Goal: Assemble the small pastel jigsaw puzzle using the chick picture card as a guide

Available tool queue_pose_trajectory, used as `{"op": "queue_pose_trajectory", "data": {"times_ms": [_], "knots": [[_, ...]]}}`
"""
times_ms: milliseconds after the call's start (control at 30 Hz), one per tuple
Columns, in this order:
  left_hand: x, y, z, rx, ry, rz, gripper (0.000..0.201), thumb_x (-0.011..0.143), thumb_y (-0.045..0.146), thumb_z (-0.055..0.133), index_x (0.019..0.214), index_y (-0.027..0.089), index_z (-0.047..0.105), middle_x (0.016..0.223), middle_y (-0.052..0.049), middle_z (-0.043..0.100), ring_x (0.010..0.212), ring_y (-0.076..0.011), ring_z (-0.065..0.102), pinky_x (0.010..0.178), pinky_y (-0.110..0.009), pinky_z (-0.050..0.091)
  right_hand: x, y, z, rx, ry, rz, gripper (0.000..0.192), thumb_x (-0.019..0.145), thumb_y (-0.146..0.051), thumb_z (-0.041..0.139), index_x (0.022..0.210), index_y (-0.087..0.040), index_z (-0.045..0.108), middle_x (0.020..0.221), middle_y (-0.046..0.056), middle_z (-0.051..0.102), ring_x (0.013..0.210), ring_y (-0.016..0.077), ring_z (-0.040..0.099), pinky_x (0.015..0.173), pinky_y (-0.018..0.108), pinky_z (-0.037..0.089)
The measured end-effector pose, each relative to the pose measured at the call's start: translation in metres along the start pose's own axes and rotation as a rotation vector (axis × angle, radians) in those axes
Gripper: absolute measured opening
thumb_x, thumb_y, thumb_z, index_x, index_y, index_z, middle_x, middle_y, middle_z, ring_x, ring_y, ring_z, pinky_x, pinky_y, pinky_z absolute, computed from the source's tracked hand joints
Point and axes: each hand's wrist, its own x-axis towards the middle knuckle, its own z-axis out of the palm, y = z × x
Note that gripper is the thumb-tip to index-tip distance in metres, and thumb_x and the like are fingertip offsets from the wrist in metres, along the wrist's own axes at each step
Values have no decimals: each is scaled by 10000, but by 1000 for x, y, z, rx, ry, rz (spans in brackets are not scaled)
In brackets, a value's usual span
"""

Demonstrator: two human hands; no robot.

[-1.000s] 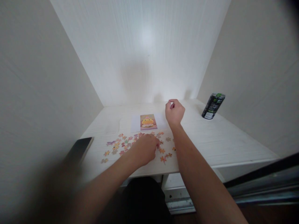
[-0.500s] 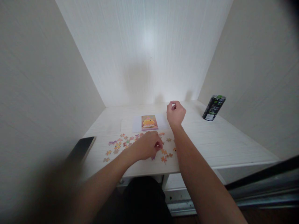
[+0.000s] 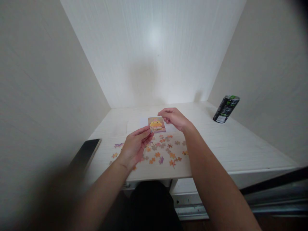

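Observation:
A small picture card (image 3: 157, 124) with a yellow figure lies on a white sheet (image 3: 143, 122) on the white desk (image 3: 216, 144). Several loose puzzle pieces (image 3: 166, 150) in orange, pink and purple are scattered in front of it. My left hand (image 3: 134, 146) is raised over the pieces, its fingers held together, with the fingertips at the card's lower left corner. Whether it pinches a piece is hidden. My right hand (image 3: 173, 118) hovers just right of the card with thumb and fingers pinched; nothing shows between them.
A black and green drink can (image 3: 226, 109) stands at the back right of the desk. A dark phone-like slab (image 3: 85, 154) lies at the desk's left edge. Walls close in on the left, back and right. A drawer front (image 3: 190, 199) shows below the desk edge.
My left hand rose off the scattered pieces and moved up to the card's corner. My right hand came left, toward the card's top. The camera shifted slightly.

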Motion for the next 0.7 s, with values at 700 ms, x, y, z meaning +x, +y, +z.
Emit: {"op": "queue_pose_trajectory", "data": {"times_ms": [700], "knots": [[-10,23,-32,654,-24,320,301,754,346,754,972,146,704,809,-64,723,656,-179,685,602,-294,553,-13,-15,31,-145,-623,14,188,808,-347,638,768,-167,678,628,-27,593,554,82,493,500,219,338]]}}
